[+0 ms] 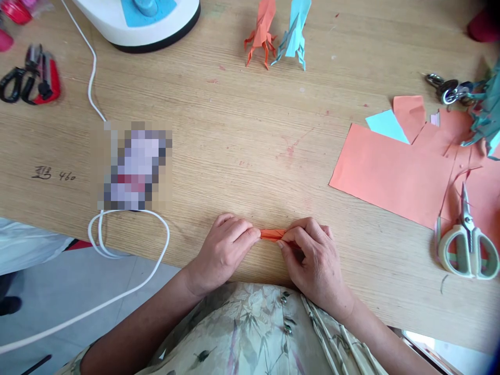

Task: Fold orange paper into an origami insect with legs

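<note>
At the near edge of the pale wood-grain tabletop (219, 140), close to the person's body, a narrow, tightly folded strip of orange paper (271, 235) lies between two bare hands; the left hand (230, 247) pinches its left end and the right hand (314, 260) its right end, the fingers of both drawn narrow on the paper, so that only the middle of the strip shows; to the right, a large flat sheet of salmon-orange paper (390, 169) has a small light-blue paper piece (386, 126) at its far edge and metal scissors with pale-green handles (467, 252) near its lower right; farther back, a folded orange paper figure (265, 26) and a folded light-blue paper figure (296, 31) stand side by side; on the left, a pixelated rectangular device (136, 166) rests near a loop of white cable (168, 237).
</note>
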A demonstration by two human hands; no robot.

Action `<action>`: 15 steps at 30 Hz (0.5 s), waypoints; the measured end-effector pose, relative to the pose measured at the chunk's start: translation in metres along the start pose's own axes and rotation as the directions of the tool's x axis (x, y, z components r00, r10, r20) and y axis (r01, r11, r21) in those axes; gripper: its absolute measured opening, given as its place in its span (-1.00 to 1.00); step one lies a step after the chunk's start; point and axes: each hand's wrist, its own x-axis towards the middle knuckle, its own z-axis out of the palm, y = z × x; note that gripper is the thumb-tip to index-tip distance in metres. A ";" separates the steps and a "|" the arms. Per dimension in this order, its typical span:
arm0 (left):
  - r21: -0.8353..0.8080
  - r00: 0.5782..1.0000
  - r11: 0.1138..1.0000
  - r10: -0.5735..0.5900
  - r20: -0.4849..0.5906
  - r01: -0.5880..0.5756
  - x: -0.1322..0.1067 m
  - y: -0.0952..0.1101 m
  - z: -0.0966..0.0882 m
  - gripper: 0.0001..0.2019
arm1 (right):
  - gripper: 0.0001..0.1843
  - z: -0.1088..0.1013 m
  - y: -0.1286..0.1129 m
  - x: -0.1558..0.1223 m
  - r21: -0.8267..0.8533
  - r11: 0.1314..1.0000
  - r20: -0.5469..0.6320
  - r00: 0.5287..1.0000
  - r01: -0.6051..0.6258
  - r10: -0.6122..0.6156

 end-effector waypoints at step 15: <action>-0.038 0.996 0.996 0.083 -0.034 -0.084 0.001 -0.010 -0.008 -0.90 | -0.88 -0.004 -0.002 0.003 0.042 0.998 0.051 0.998 -0.038 0.036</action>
